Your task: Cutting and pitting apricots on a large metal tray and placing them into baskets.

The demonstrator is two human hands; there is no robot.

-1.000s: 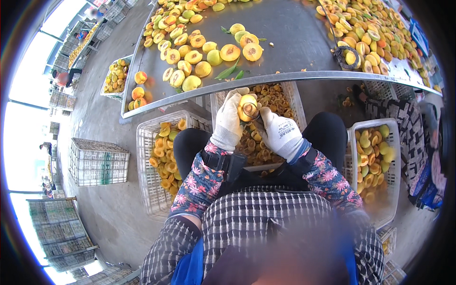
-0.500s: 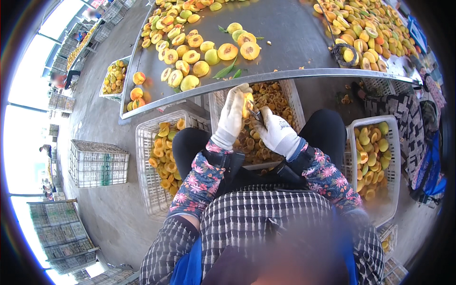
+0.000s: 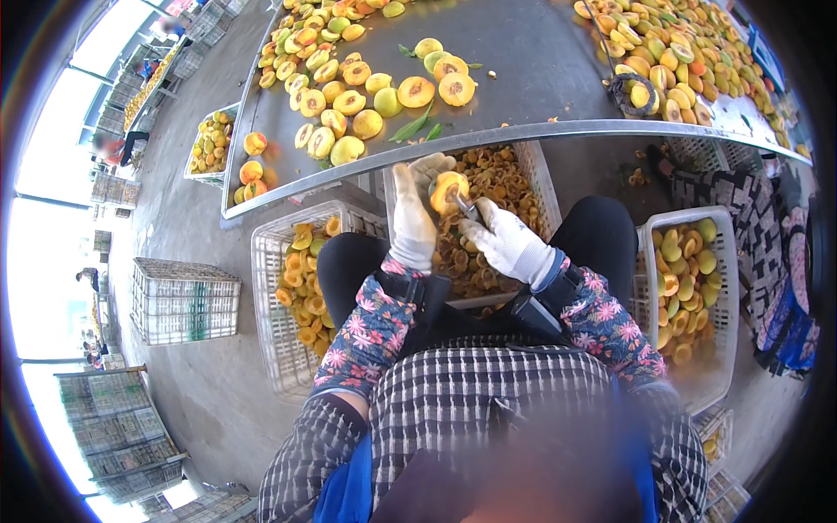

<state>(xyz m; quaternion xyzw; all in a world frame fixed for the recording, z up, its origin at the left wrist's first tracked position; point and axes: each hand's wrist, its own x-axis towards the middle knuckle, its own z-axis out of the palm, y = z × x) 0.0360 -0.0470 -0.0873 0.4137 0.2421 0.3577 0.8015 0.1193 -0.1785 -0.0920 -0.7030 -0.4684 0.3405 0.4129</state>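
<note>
My left hand (image 3: 413, 213), in a white glove, cradles a yellow peach half (image 3: 447, 188) with its fingers curled behind the fruit. My gloved right hand (image 3: 510, 246) is closed around a small pitting tool (image 3: 468, 210) whose metal end meets the cut side of the peach; its handle is mostly hidden in the fist. Both hands are above a white crate (image 3: 545, 187) between my knees, filled with brownish-orange peach scraps (image 3: 501, 187). Just beyond, cut peach halves (image 3: 417, 91) and a few green leaves lie on the metal table (image 3: 523, 78).
A white crate (image 3: 266, 305) of peach halves stands by my left knee, another crate (image 3: 719, 331) by my right. The table's metal rim (image 3: 523, 132) runs just past my hands. More peaches (image 3: 680, 70) are heaped at far right. Stacked crates (image 3: 186, 301) stand on the left floor.
My left hand has turned, tilting the peach half so more of its cut face shows. My right hand with the tool has shifted only slightly.
</note>
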